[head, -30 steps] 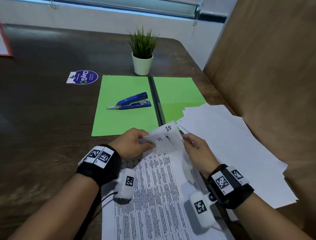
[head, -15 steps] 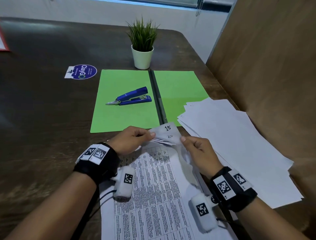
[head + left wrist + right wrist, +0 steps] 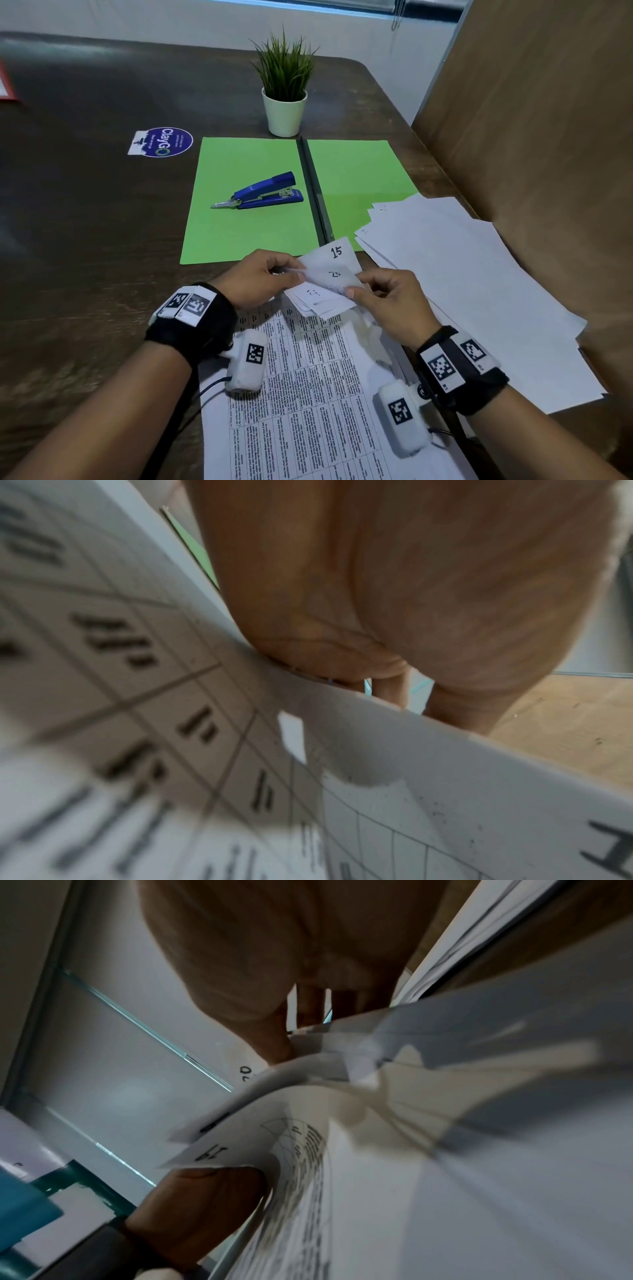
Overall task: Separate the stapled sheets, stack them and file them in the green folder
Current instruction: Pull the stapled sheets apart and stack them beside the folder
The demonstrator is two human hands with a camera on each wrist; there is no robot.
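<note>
The green folder (image 3: 239, 192) is laid open on the table (image 3: 85, 222); a blue stapler (image 3: 260, 193) rests on its left leaf, and loose white sheets (image 3: 462, 291) overlap its right leaf. The fanned corner of the stapled sheets (image 3: 325, 284), just before the folder, is pinched by the left hand (image 3: 255, 279) and the right hand (image 3: 387, 301). Only in the right wrist view is "19" seen on a lower page

- Right hand (image 3: 274, 969) at twelve o'clock pinches curled numbered sheets (image 3: 308, 1123).
- Another thumb (image 3: 212, 1191), probably the left hand's, presses them at seven o'clock.
</note>
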